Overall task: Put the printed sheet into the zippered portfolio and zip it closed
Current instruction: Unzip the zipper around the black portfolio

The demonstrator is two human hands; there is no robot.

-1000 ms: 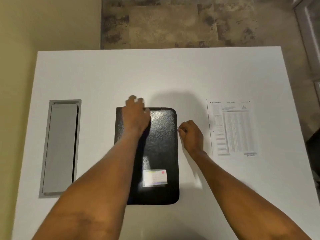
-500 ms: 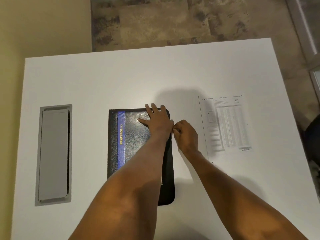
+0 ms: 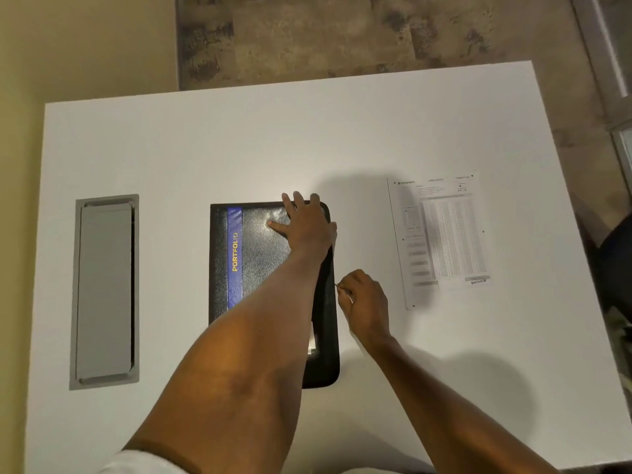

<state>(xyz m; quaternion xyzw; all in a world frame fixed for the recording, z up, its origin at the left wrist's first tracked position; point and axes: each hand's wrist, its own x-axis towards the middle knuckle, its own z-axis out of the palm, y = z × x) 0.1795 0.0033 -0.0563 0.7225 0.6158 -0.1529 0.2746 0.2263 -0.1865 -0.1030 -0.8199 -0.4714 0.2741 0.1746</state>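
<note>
The zippered portfolio [image 3: 263,254] is black with a fine pebbled grain and a sheen, crossed by a blue stripe [image 3: 234,258] bearing yellow lettering. The printed sheet [image 3: 441,234] is white with grey rows of small print in a table. The table [image 3: 239,148] is plain white; its inset cable hatch [image 3: 104,292] is flat grey. The floor [image 3: 342,32] is mottled brown and tan.
</note>
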